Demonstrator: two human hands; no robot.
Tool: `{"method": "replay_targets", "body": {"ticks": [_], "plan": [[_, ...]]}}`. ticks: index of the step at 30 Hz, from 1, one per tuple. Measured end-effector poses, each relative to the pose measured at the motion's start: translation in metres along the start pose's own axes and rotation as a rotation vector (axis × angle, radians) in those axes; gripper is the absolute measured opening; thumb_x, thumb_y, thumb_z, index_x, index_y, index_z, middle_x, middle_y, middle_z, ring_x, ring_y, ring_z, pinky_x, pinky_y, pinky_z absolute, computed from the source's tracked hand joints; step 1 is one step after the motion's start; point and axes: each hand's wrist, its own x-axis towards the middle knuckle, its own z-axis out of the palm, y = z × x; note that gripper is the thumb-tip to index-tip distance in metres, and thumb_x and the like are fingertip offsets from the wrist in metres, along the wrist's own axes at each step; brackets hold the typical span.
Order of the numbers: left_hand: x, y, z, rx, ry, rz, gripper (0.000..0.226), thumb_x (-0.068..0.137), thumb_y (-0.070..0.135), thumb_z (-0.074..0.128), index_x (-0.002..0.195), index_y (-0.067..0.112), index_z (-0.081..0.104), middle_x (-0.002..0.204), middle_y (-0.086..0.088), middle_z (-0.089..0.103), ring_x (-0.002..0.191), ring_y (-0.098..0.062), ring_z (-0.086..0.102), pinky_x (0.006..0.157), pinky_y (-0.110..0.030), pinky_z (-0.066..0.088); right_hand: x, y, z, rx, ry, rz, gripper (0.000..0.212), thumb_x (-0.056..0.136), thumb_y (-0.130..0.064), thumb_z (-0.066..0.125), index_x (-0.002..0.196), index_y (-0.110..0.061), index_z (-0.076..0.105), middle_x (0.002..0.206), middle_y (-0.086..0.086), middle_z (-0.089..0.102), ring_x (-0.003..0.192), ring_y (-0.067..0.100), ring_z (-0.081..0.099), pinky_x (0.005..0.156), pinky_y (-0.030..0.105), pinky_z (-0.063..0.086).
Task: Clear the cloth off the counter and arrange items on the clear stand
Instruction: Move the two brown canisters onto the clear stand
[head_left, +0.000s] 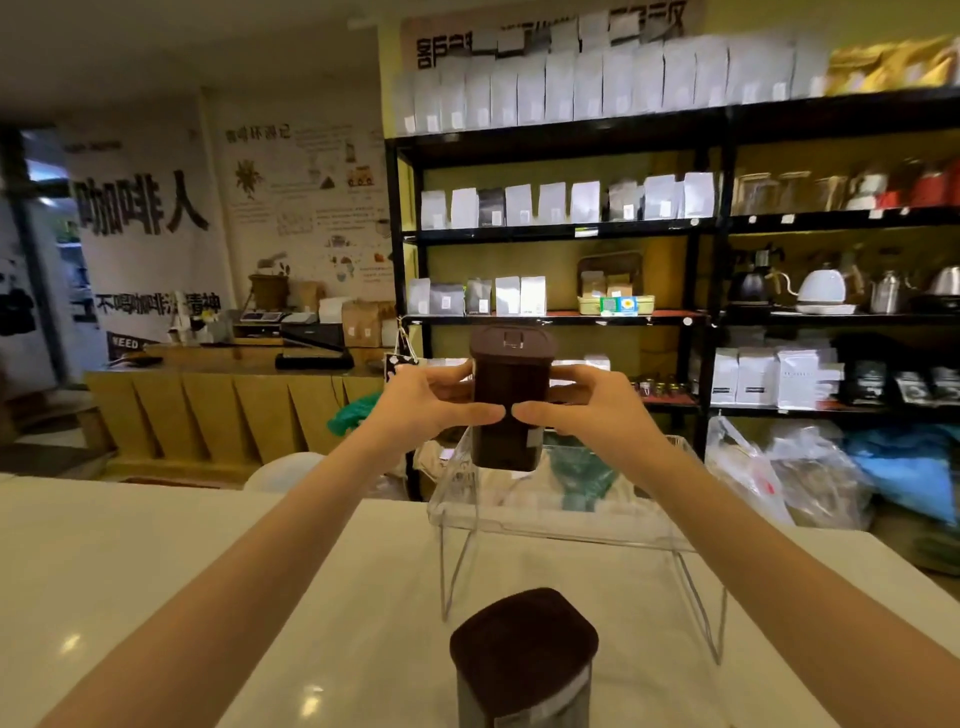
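A tall dark brown canister (509, 384) with a brown lid is gripped on both sides, my left hand (434, 402) on its left and my right hand (582, 405) on its right. Its base is at the top surface of the clear acrylic stand (561, 525), which stands on the white counter (156, 571); I cannot tell whether it touches. A second canister (524, 660) with a brown lid stands on the counter in front of the stand, close to me. No cloth shows on the counter.
Black shelving (711, 228) with white bags, kettles and jars fills the wall beyond the counter. Plastic bags (779, 473) lie on the floor at right. A wooden counter (234, 405) stands at the back left.
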Motion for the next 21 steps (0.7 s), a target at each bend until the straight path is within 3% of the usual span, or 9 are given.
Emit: {"method": "replay_targets", "body": {"ticks": [4,7,9,11,15,21], "plan": [[0.033,-0.028,-0.002,0.038,0.014,0.026,0.054,0.068,0.012,0.077,0.120,0.016,0.061,0.101,-0.001,0.074,0.070,0.013,0.066,0.063,0.000,0.050,0.031,0.022,0.014,-0.014,0.020,0.055,0.056,0.070,-0.024,0.077,0.120,-0.010,0.057,0.104,0.005,0.069,0.088,0.016,0.065,0.069,0.019,0.051],[0.049,-0.049,-0.001,0.004,0.001,0.005,0.057,0.068,0.010,0.077,0.122,0.013,0.060,0.108,-0.009,0.072,0.089,-0.004,0.069,0.081,-0.016,0.056,0.048,0.041,0.024,-0.027,0.017,0.074,0.049,0.070,-0.021,0.077,0.115,-0.009,0.061,0.106,0.006,0.069,0.095,0.019,0.065,0.083,0.029,0.052],[0.056,-0.062,0.001,-0.026,-0.007,0.003,0.054,0.069,0.007,0.076,0.120,0.014,0.060,0.111,-0.010,0.071,0.088,-0.003,0.068,0.087,-0.025,0.056,0.059,0.050,0.029,-0.050,-0.006,0.086,0.048,0.072,-0.021,0.076,0.116,-0.010,0.061,0.107,0.005,0.069,0.093,0.017,0.063,0.086,0.030,0.050],[0.063,-0.073,0.004,-0.037,-0.002,0.001,0.055,0.070,0.006,0.075,0.123,0.014,0.058,0.113,-0.010,0.070,0.085,0.002,0.067,0.083,-0.018,0.055,0.070,0.059,0.034,-0.061,-0.019,0.097,0.048,0.072,-0.020,0.076,0.116,-0.010,0.061,0.112,0.007,0.069,0.096,0.018,0.064,0.089,0.033,0.051],[0.072,-0.091,0.008,-0.087,0.040,-0.053,0.061,0.073,0.006,0.072,0.130,0.011,0.050,0.117,-0.011,0.067,0.102,-0.014,0.062,0.091,-0.029,0.050,0.085,0.069,0.042,-0.068,-0.018,0.110,0.052,0.069,-0.019,0.078,0.117,-0.009,0.060,0.115,0.008,0.068,0.099,0.019,0.064,0.087,0.031,0.051],[0.075,-0.109,0.011,-0.130,0.044,-0.097,0.063,0.073,0.004,0.071,0.132,0.009,0.047,0.124,-0.013,0.063,0.112,-0.021,0.060,0.101,-0.042,0.047,0.088,0.082,0.054,-0.094,0.018,0.100,0.056,0.070,-0.020,0.078,0.120,-0.008,0.057,0.119,0.010,0.066,0.096,0.015,0.060,0.083,0.026,0.048]]}}
